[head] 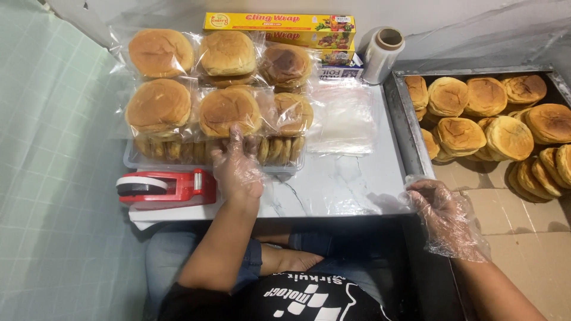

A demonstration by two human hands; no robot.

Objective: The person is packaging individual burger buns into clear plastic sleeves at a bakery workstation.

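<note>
two hands in clear film gloves. left hand (237,169) flat, fingers spread and extended, gripping nothing; fingertips (235,135) touching lower edge of a bagged bun (229,110) in front row of a stack. right hand (447,219) loosely curled, palm down, holding nothing, resting at near left corner of a metal tray (405,128).

six bagged buns visible on top of stack, in two rows of three: back row (227,53) against wall, front row nearer. under front row, more bagged buns on edge in a clear tub (132,160). stack on a white marble-pattern table (333,187).

red tape dispenser (163,187) just left of left hand, at table's near edge, touching tub front. flat pile of clear bags (345,122) right of stack, between stack and tray. yellow wrap box (279,24) behind stack, against wall; second box (339,59) below it, partly hidden. film roll (382,54) upright beside boxes, near tray's far left corner.

tray right of table, edge to edge. unwrapped buns (493,119) heaped in far half, several leaning on edge at right. near half lined with brown paper (505,208), bare, just right of right hand.
</note>
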